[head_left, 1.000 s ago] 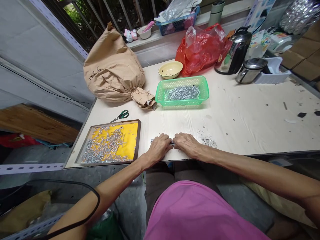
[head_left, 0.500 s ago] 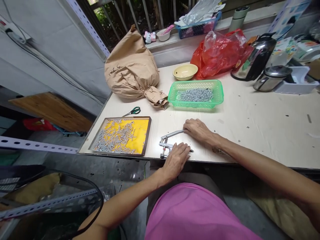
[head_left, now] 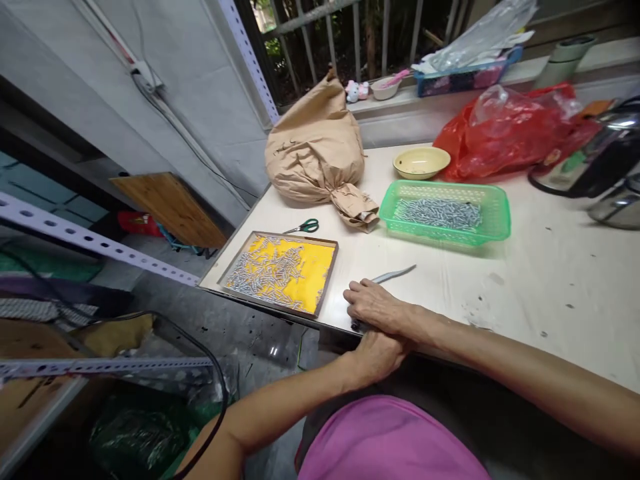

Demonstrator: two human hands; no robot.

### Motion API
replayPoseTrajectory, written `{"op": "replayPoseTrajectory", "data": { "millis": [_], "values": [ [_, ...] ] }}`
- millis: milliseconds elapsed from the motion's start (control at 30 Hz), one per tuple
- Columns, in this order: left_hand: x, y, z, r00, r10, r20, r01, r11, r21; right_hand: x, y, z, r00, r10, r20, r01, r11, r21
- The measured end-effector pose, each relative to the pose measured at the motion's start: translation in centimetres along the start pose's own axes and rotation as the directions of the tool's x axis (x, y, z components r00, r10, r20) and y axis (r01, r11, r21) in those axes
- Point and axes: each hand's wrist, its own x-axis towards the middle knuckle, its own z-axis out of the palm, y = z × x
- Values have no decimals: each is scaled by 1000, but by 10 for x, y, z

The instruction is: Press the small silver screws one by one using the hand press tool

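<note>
A metal hand tool with a long curved grey handle (head_left: 395, 274) lies at the table's front edge, its body mostly covered by my hands. My right hand (head_left: 375, 307) reaches across from the right, its fingers curled over the tool's body. Just below it, at the table edge, is my left hand (head_left: 379, 357), its fingers hidden beneath the right one. To the left sits a shallow tray (head_left: 327, 283) with a yellow bottom and many small metal pins. Beyond the hands stands a green plastic basket (head_left: 501, 217) holding more metal pins (head_left: 440, 213).
Green-handled scissors (head_left: 309, 226) lie behind the tray. Farther back are a tied brown paper bag (head_left: 315, 157), a cream bowl (head_left: 421, 163) and a red plastic bag (head_left: 500, 137). A metal kettle (head_left: 595, 157) stands at the far right. Small dark bits dot the tabletop (head_left: 525, 287).
The view has shifted left. My right hand has left the tool's long handle and moved over its body, covering the fingers of my left hand.
</note>
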Motion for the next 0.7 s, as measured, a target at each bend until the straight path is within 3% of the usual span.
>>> {"op": "replayPoseTrajectory", "data": {
  "millis": [133,200,267,333,400,433,500,533,600,700],
  "values": [
    [-3,-2,6,1000,27,13,-27,1000,1,13,-6,3,996,-90,-23,91,995,41],
    [-3,-1,5,999,35,25,-35,999,5,16,-9,-6,991,-75,-112,92,985,149],
    [-3,-1,-2,999,52,16,-51,998,-22,15,-8,-21,963,25,-267,41,970,238],
    [-3,-8,-20,998,53,-42,-55,997,-56,8,4,-43,878,183,-442,-67,962,265],
    [-4,-25,-48,988,-37,-153,33,999,-30,-6,28,-66,746,334,-577,-225,941,254],
    [-5,-38,-64,965,-133,-224,139,990,11,-16,44,-76,679,400,-615,-324,916,238],
    [-8,-72,-96,871,-346,-350,402,910,99,-38,78,-90,563,485,-669,-508,842,183],
    [-11,-90,-110,824,-421,-378,502,853,144,-48,92,-93,529,514,-675,-590,795,143],
    [-15,-123,-131,743,-531,-408,643,735,215,-64,110,-89,505,575,-644,-704,705,78],
    [-19,-155,-141,693,-625,-360,720,627,298,-75,102,-62,563,609,-559,-690,718,88]
  ]
}}
